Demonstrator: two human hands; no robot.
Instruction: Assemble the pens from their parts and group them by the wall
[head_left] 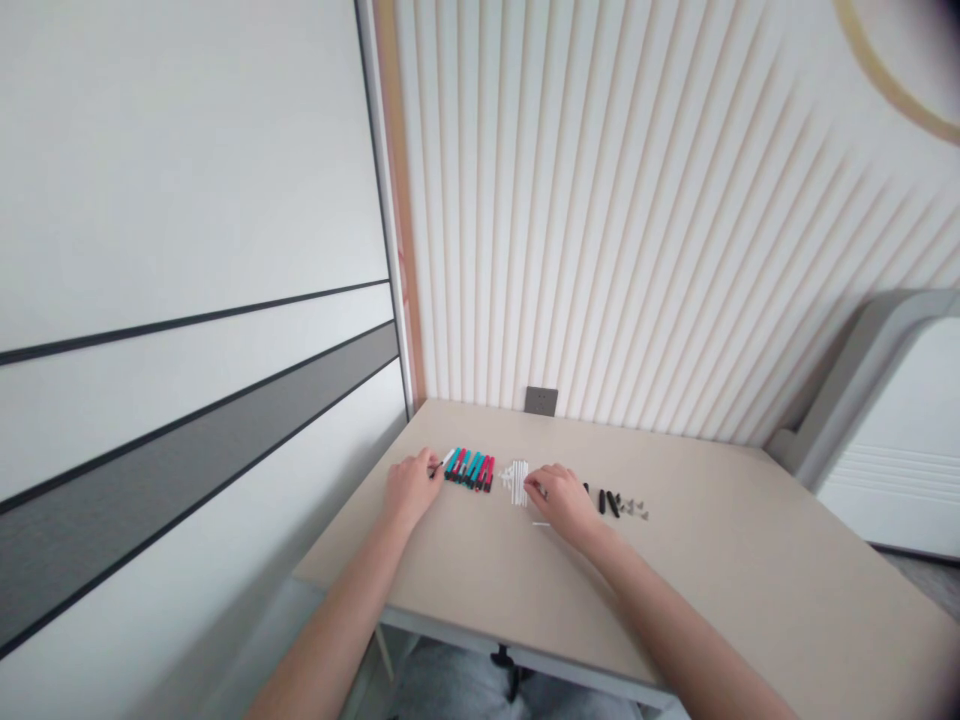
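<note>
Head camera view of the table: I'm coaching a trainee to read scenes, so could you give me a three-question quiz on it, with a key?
1. True or false: the left hand is nearer to the row of red and teal pieces than the right hand is.

2. Multiple choice: what colour is the socket on the ribbed wall?
A) bright red
B) dark grey
C) yellow

3. Fill the gap: in the picture, the black tubes lie to the ____ of the bundle of white sticks.

Key: 1. True; 2. B; 3. right.
</note>
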